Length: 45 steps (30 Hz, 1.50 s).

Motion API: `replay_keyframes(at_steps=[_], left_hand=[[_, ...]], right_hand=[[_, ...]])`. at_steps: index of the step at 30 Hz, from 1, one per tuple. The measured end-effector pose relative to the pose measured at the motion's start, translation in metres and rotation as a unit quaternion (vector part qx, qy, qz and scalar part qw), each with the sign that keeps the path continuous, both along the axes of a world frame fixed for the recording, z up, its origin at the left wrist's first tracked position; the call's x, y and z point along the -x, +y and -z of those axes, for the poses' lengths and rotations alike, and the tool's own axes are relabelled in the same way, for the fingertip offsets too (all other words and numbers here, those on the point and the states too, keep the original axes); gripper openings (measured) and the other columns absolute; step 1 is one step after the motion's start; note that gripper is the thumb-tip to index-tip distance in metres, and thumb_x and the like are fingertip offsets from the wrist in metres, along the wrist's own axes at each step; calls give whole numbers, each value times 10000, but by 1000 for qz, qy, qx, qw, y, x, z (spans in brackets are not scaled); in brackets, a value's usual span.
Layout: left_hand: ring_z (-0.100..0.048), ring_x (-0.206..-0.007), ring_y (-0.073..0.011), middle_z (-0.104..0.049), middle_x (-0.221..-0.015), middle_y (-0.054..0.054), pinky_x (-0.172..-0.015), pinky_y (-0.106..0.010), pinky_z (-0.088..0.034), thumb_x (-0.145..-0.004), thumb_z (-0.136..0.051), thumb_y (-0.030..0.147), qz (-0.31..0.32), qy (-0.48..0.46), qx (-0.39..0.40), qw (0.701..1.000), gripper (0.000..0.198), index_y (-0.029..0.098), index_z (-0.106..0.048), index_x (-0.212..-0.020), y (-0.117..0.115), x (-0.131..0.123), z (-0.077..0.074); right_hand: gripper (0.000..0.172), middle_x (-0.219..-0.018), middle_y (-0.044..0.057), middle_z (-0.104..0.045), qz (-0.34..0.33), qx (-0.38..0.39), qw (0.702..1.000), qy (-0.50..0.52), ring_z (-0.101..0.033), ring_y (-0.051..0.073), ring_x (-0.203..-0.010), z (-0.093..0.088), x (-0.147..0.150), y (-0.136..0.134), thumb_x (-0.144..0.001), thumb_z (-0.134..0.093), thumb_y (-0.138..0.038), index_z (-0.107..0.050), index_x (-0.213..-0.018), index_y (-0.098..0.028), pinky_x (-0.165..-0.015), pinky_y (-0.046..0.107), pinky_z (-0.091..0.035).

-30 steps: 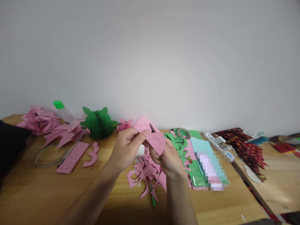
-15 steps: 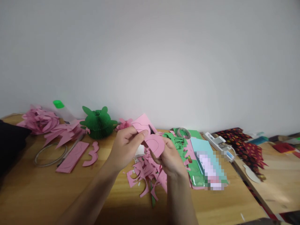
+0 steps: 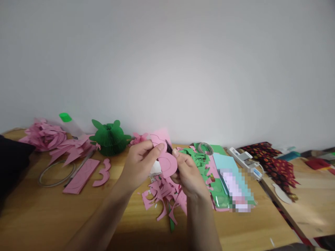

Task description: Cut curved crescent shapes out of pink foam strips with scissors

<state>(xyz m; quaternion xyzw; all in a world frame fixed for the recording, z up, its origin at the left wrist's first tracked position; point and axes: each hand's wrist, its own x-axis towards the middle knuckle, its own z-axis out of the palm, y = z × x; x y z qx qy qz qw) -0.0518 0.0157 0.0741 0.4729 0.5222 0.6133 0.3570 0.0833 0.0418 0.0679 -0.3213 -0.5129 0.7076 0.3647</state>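
My left hand [image 3: 141,162] pinches a piece of pink paper [image 3: 167,167] marked with curved pencil lines, its thumb on top. My right hand [image 3: 188,170] is closed around scissors [image 3: 169,146]; only their dark blades show at the paper's edge, and the handles are hidden in the fingers. Both hands are held above the table. Beneath them lies a heap of pink paper scraps [image 3: 162,191], with a white object [image 3: 156,168] partly hidden behind the left hand.
A green paper ornament [image 3: 109,137] stands near the wall. Left are a marked pink strip [image 3: 81,176], a wavy pink cutout [image 3: 103,174], a wire ring [image 3: 56,173] and pink paper piles [image 3: 44,134]. Right are green scraps [image 3: 200,160], a tape roll [image 3: 205,149] and a power strip [image 3: 244,160].
The pink paper has turned and its rounded lower part has shifted left. My right hand has changed its angle, with the thumb raised, and more of the dark blades shows.
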Motion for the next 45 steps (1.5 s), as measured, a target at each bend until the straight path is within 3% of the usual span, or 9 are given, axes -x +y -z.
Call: replay_keyframes(at_steps=[12,20,27,36,41,45], left_hand=[[-423,-524,-109,-480,-536,25,-456,-225,-349,-784,-606,320,-3,7,-13,1000,270,191,-572,-550,0,0,2],[-463,-534,-93,-492,-526,51,-501,-220,-372,-796,-643,285,-19,-37,-43,998,228,182,-604,-596,5,1,10],[-551,-622,-118,-628,-635,46,-606,-277,-456,-792,-652,237,-16,-64,-80,995,192,226,-639,-601,7,0,11],[-564,-625,-120,-612,-635,55,-602,-296,-463,-787,-629,223,-28,-39,-47,998,183,255,-630,-607,0,-3,1],[-541,-660,-112,-623,-683,53,-615,-265,-444,-796,-642,248,-19,-46,-45,998,145,223,-638,-654,0,0,5],[-474,-598,-102,-565,-624,43,-548,-238,-392,-793,-662,268,-7,-37,-42,998,169,195,-620,-647,2,4,10]], right_hand=[[504,-449,-108,-268,-4,-14,1000,11,-142,36,-380,3,-1,0,-790,-602,-605,-397,-572,-200,-341,175,-128],[506,-415,-110,-278,-3,-40,999,-2,-162,36,-353,1,2,2,-804,-575,-602,-388,-545,-208,-330,194,-145],[479,-442,-99,-288,-11,-72,997,11,-223,46,-386,-5,-2,-3,-857,-555,-550,-412,-564,-199,-357,192,-207],[478,-477,-90,-286,-25,-83,996,17,-250,46,-404,-3,-9,-2,-880,-538,-531,-420,-567,-190,-375,200,-218],[445,-462,-92,-310,-28,-94,995,0,-247,48,-402,-4,-9,-1,-901,-515,-508,-460,-603,-182,-378,203,-216],[496,-436,-96,-293,-34,-90,995,-1,-231,42,-382,-4,-9,0,-880,-531,-538,-395,-550,-195,-367,209,-202]])
